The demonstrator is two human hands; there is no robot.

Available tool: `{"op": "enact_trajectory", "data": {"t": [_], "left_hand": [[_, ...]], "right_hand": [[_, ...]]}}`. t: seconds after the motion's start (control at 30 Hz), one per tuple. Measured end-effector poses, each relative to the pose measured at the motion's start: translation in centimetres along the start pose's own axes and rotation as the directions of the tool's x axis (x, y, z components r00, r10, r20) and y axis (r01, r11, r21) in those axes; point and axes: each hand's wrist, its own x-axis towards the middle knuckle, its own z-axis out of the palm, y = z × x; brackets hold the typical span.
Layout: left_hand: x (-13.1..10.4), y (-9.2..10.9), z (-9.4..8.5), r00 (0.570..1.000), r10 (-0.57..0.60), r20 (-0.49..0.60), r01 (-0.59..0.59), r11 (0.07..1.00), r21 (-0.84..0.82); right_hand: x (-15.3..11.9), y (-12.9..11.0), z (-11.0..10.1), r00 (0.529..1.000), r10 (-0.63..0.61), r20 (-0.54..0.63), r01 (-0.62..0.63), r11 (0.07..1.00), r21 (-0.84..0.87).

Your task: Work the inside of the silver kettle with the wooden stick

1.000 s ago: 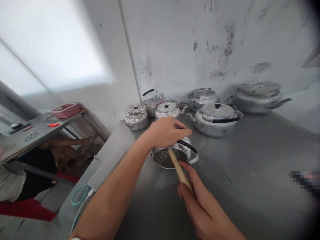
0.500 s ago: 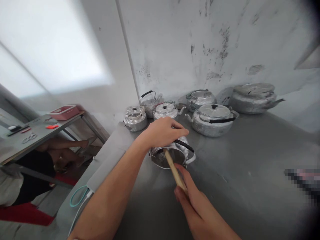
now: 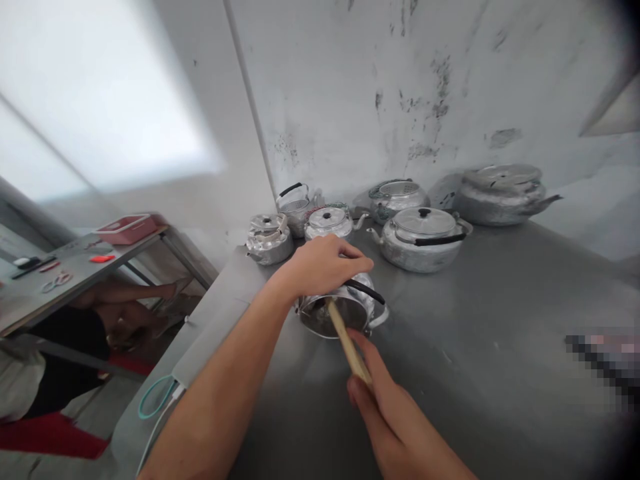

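A dented aluminium kettle (image 3: 377,319) lies tipped on its side on the grey table, its round mouth facing me. My left hand (image 3: 330,265) is pressed over the top of its body, holding it, with the fingertips partly hidden. The kettle's black-gripped handle (image 3: 366,291) hangs out to the right of that hand. In my right hand (image 3: 373,387) is a wooden stick-like handle (image 3: 345,339), fingers wrapped round it. Its far end goes inside the kettle's mouth, where I cannot make out what is on it.
Several other aluminium kettles, including a lidded one (image 3: 425,248) and a larger one (image 3: 503,200), stand by the wall. A cable (image 3: 156,399) runs along the table's left edge. At left, a side table holds a pink basket (image 3: 127,229) and scissors (image 3: 57,282); a seated person's legs show beneath.
The view has shifted slightly. Both hands keep their holds on the kettle and the wooden handle, with hardly any visible movement between them.
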Motion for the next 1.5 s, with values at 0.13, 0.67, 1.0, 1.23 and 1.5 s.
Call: {"op": "enact_trajectory", "data": {"t": [0.13,0.67,1.0,1.23,1.5], "left_hand": [[0.0,0.0,0.0,1.000,0.001,-0.002,-0.001,1.000,-0.012],[0.0,0.0,0.0,1.000,-0.002,-0.009,0.001,1.000,-0.010],[0.0,-0.2,-0.1,1.000,0.008,0.001,-0.008,1.000,-0.017],[0.1,-0.2,0.0,1.000,-0.001,-0.013,0.001,1.000,-0.024],[0.1,-0.2,0.0,1.000,0.012,-0.014,-0.012,1.000,-0.021]], "right_hand": [[-0.4,-0.4,0.2,1.000,0.012,-0.026,-0.012,1.000,0.002],[0.3,-0.6,-0.8,0.995,0.095,-0.014,-0.096,0.995,-0.005],[-0.3,-0.7,0.0,0.999,-0.008,-0.050,0.007,1.000,-0.022],[0.4,-0.7,-0.2,1.000,-0.011,-0.017,0.010,0.999,-0.032],[0.7,-0.4,0.0,0.999,0.045,-0.010,-0.046,0.995,-0.090]]}}
